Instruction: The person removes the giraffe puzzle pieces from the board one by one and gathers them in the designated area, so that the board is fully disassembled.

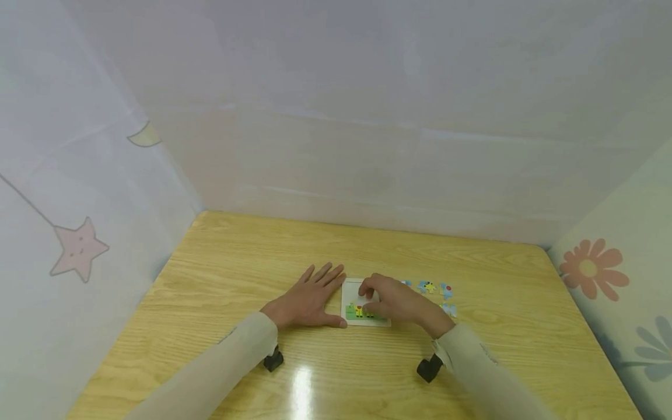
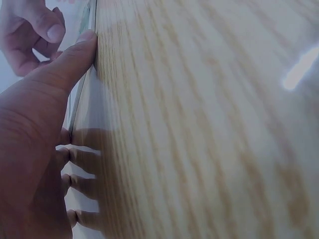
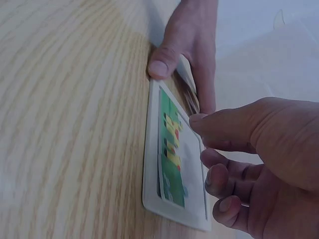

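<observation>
A small white puzzle board (image 1: 367, 324) lies on the table between both hands. Along its near side are green jigsaw pieces (image 3: 172, 181) with yellow and red figures; the rest of its recess shows plain whitish. My left hand (image 1: 310, 300) rests flat with fingers spread, its thumb at the board's near left corner. Over the board hovers my right hand (image 1: 396, 297), fingers loosely bent, with a gap between thumb and index finger and no piece visible there. In the right wrist view its thumb (image 3: 224, 124) overlaps the board's far side.
Several loose blue jigsaw pieces (image 1: 427, 286) lie right of the board, some partly hidden behind the right hand. The wooden table (image 1: 252, 251) is bounded by pale fabric walls (image 1: 336, 163) at the back and both sides. Each sleeve cuff has a black wrist camera (image 1: 429, 368).
</observation>
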Demonstrator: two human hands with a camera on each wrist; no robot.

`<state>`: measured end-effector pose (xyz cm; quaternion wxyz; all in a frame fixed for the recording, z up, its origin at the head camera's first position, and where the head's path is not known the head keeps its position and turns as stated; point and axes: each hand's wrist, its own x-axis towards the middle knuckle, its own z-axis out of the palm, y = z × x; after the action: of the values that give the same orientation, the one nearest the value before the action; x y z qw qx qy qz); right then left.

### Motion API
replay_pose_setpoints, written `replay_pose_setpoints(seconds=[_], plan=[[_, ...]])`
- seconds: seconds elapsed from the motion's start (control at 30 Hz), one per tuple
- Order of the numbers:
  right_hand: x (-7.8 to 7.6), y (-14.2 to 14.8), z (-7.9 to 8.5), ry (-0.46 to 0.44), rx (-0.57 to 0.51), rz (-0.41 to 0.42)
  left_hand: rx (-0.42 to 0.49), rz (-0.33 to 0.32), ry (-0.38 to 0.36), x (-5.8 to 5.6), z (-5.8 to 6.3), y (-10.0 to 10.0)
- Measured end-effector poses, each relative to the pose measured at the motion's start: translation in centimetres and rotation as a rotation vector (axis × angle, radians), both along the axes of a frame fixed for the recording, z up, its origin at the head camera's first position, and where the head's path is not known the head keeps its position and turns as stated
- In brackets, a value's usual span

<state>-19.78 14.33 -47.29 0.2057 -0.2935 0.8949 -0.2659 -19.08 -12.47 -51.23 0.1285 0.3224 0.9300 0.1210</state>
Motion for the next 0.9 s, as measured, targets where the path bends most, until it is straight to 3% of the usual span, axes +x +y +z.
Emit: replay_pose_setpoints(seconds=[0.3, 0.47, 0.9], plan=[[0.5, -2.7, -0.4, 0.045, 0.128, 0.040, 0.013, -0.007, 0.009, 0.1, 0.0, -0.2], [0.4, -3.1, -0.1, 0.040, 0.124, 0.067, 0.020, -0.006, 0.001, 0.2, -0.2, -0.1], [0.0, -3.2, -0.4, -0.055, 0.081, 0.022, 0.016, 0.001, 0.007, 0.2, -0.2, 0.2]])
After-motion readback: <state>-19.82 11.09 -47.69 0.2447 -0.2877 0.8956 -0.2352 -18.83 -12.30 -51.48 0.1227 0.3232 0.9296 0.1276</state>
